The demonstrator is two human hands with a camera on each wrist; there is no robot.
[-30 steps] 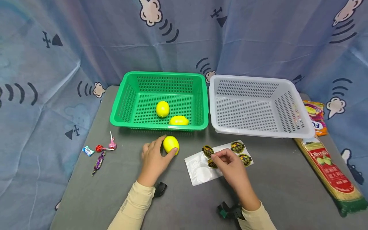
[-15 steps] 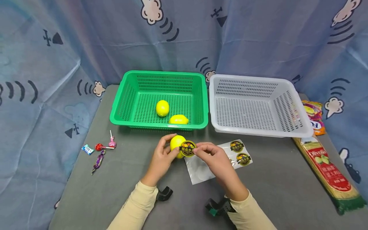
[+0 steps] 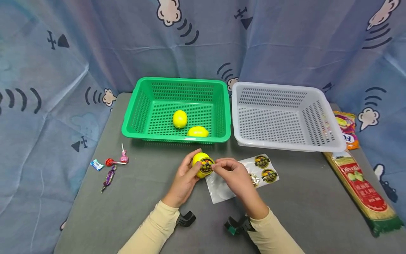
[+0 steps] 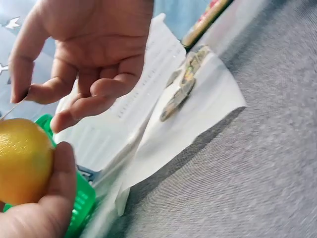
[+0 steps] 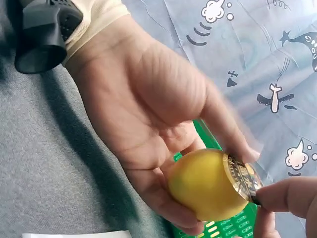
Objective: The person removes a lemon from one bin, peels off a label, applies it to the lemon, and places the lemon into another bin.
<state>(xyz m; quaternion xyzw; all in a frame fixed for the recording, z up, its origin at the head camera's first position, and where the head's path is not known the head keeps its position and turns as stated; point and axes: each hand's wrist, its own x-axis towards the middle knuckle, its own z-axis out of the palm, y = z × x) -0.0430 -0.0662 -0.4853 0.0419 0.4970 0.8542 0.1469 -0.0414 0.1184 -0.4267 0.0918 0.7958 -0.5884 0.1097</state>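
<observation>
In the head view, at five o'clock from the green basket (image 3: pixel 176 139) on the tabletop (image 3: pixel 127 197), the left hand (image 3: pixel 183 180) curls round a lemon (image 5: pixel 200 184) while the right hand (image 3: pixel 236 177) pinches a round sticker (image 3: pixel 207 165) by its three o'clock edge.

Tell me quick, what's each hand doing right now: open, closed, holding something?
Left hand: holding a lemon.
Right hand: pinching the edge of a round sticker.
</observation>
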